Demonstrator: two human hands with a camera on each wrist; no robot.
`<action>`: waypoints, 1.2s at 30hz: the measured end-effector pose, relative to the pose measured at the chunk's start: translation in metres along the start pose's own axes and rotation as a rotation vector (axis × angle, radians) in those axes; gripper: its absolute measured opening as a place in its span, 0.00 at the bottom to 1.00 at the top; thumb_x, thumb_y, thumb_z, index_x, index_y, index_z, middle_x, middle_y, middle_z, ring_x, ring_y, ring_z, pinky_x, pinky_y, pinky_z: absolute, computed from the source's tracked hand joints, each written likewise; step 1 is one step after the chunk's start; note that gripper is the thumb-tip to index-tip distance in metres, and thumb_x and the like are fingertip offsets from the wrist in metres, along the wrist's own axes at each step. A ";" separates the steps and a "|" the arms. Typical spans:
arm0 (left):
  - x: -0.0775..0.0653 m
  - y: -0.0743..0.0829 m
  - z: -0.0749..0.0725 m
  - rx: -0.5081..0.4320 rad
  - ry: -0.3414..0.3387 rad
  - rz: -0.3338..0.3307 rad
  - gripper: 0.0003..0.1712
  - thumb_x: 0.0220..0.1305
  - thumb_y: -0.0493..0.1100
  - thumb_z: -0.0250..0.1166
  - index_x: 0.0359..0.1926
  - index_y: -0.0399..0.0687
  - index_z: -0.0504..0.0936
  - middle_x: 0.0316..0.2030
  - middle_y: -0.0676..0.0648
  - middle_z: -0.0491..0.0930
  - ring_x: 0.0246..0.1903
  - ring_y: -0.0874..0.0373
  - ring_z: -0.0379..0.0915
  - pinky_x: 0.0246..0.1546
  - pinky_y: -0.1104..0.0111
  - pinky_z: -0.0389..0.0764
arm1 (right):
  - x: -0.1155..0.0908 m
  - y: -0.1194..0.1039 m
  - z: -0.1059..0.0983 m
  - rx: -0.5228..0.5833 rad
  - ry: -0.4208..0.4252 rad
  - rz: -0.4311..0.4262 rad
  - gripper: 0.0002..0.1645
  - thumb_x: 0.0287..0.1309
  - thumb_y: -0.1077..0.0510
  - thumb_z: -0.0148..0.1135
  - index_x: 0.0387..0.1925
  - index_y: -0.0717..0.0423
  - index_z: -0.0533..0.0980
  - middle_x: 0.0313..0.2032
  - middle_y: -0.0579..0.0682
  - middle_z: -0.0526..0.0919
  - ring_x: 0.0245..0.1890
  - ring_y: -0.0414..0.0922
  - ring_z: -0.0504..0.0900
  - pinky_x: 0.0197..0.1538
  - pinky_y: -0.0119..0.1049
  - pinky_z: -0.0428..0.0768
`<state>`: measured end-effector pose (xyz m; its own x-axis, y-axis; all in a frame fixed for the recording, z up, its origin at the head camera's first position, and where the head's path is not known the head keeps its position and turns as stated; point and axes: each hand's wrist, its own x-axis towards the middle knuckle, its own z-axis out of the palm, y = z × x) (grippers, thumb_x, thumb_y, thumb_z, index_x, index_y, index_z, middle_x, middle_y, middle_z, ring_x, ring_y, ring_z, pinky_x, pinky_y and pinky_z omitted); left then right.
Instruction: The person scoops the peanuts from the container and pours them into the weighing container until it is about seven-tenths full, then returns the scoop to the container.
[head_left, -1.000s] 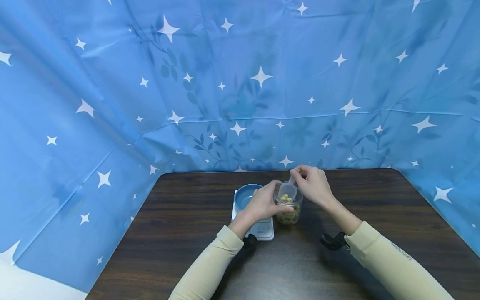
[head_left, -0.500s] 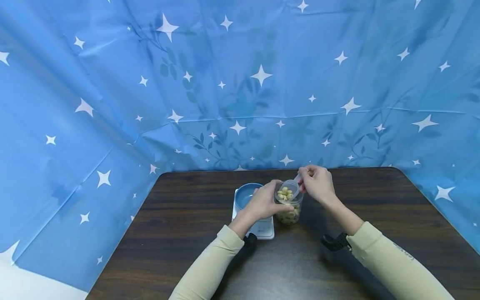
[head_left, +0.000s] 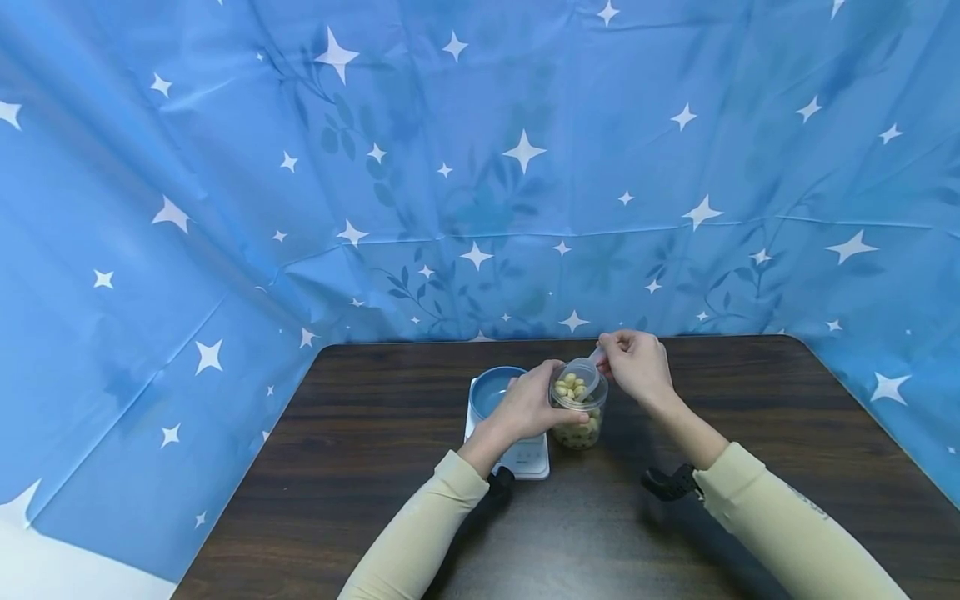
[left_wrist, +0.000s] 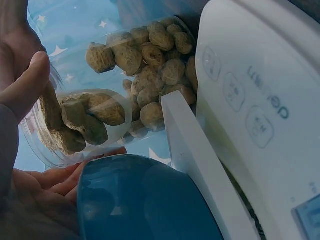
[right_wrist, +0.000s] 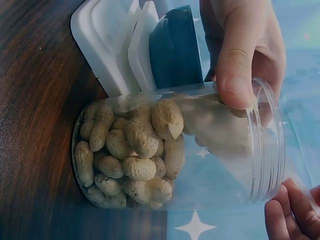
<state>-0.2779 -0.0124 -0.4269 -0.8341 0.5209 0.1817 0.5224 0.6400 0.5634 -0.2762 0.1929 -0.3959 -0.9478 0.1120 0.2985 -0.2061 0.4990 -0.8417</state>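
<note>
A clear jar [head_left: 576, 432] of unshelled peanuts [right_wrist: 135, 150] stands upright on the table. My left hand [head_left: 527, 406] grips it near the rim, thumb on the near side. My right hand [head_left: 637, 368] pinches the handle of a translucent plastic scoop [head_left: 588, 377] above the jar's right side. The scoop's bowl sits within the jar's mouth, and several peanuts lie in it, as the left wrist view shows through the clear wall. Below them the jar is filled to roughly half its height.
Left of the jar is a white kitchen scale [head_left: 527, 461] with a blue bowl [head_left: 491, 392] on it, partly behind my left hand. The dark wooden table [head_left: 360, 467] ends at a blue star-patterned cloth [head_left: 420, 183] behind.
My right hand has shifted slightly right, and the scoop has turned from steep to more tilted. Peanuts now show near the jar's mouth. In the last half second little has moved.
</note>
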 end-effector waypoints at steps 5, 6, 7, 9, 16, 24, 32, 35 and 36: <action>0.000 0.000 0.001 -0.008 -0.001 0.002 0.47 0.57 0.64 0.76 0.70 0.48 0.70 0.56 0.52 0.79 0.52 0.62 0.76 0.56 0.56 0.74 | -0.002 0.000 0.000 0.013 0.018 -0.008 0.20 0.77 0.55 0.54 0.40 0.66 0.85 0.25 0.53 0.87 0.24 0.46 0.86 0.27 0.33 0.83; 0.000 0.001 0.001 -0.007 -0.001 0.001 0.47 0.57 0.64 0.76 0.70 0.48 0.70 0.56 0.52 0.79 0.52 0.62 0.76 0.56 0.55 0.74 | -0.003 0.001 0.000 0.014 0.023 -0.014 0.20 0.77 0.55 0.54 0.40 0.66 0.85 0.25 0.53 0.87 0.24 0.46 0.87 0.27 0.33 0.83; 0.000 0.001 0.001 -0.006 -0.002 -0.001 0.47 0.57 0.64 0.76 0.70 0.48 0.70 0.56 0.52 0.79 0.52 0.62 0.76 0.56 0.55 0.74 | -0.003 0.001 0.000 0.014 0.029 -0.022 0.20 0.77 0.55 0.54 0.40 0.66 0.84 0.25 0.53 0.87 0.24 0.46 0.87 0.27 0.33 0.83; 0.001 0.001 0.001 -0.002 -0.006 -0.003 0.47 0.57 0.64 0.76 0.70 0.48 0.70 0.57 0.52 0.79 0.52 0.62 0.76 0.57 0.54 0.73 | -0.005 0.001 0.000 0.015 0.047 -0.038 0.20 0.77 0.55 0.54 0.40 0.66 0.84 0.25 0.53 0.87 0.25 0.46 0.87 0.27 0.32 0.82; 0.002 0.002 -0.002 -0.006 -0.003 -0.006 0.47 0.57 0.64 0.77 0.70 0.47 0.70 0.56 0.52 0.79 0.52 0.61 0.76 0.57 0.54 0.73 | -0.003 -0.002 -0.002 0.028 0.135 -0.100 0.21 0.77 0.53 0.55 0.38 0.66 0.85 0.24 0.55 0.87 0.24 0.45 0.87 0.26 0.29 0.81; 0.002 0.000 -0.003 -0.025 -0.004 -0.003 0.46 0.56 0.63 0.77 0.69 0.48 0.71 0.56 0.53 0.80 0.51 0.63 0.76 0.56 0.55 0.74 | -0.001 0.003 -0.001 0.003 0.059 -0.080 0.22 0.77 0.52 0.54 0.40 0.67 0.84 0.25 0.53 0.87 0.24 0.44 0.88 0.26 0.31 0.81; 0.001 -0.001 -0.001 -0.032 -0.009 -0.002 0.45 0.57 0.62 0.77 0.68 0.48 0.71 0.57 0.52 0.79 0.53 0.62 0.76 0.57 0.53 0.72 | -0.002 0.006 -0.001 0.107 0.034 0.046 0.23 0.77 0.52 0.54 0.44 0.71 0.83 0.26 0.56 0.87 0.23 0.41 0.87 0.30 0.33 0.85; 0.001 -0.002 -0.001 -0.034 -0.009 -0.001 0.46 0.56 0.62 0.78 0.69 0.48 0.71 0.57 0.52 0.79 0.52 0.62 0.76 0.57 0.53 0.72 | -0.003 0.004 -0.002 0.140 0.036 0.058 0.23 0.77 0.53 0.55 0.44 0.72 0.82 0.26 0.57 0.87 0.23 0.40 0.86 0.32 0.37 0.86; 0.001 -0.002 -0.001 -0.037 -0.010 -0.002 0.46 0.56 0.62 0.78 0.69 0.48 0.71 0.56 0.52 0.79 0.52 0.62 0.76 0.57 0.53 0.72 | -0.004 0.004 -0.002 0.146 0.040 0.059 0.23 0.77 0.53 0.55 0.44 0.72 0.82 0.26 0.57 0.87 0.23 0.40 0.86 0.32 0.38 0.86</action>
<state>-0.2798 -0.0134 -0.4268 -0.8330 0.5256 0.1728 0.5140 0.6196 0.5932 -0.2730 0.1964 -0.3994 -0.9496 0.1729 0.2615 -0.1859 0.3611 -0.9138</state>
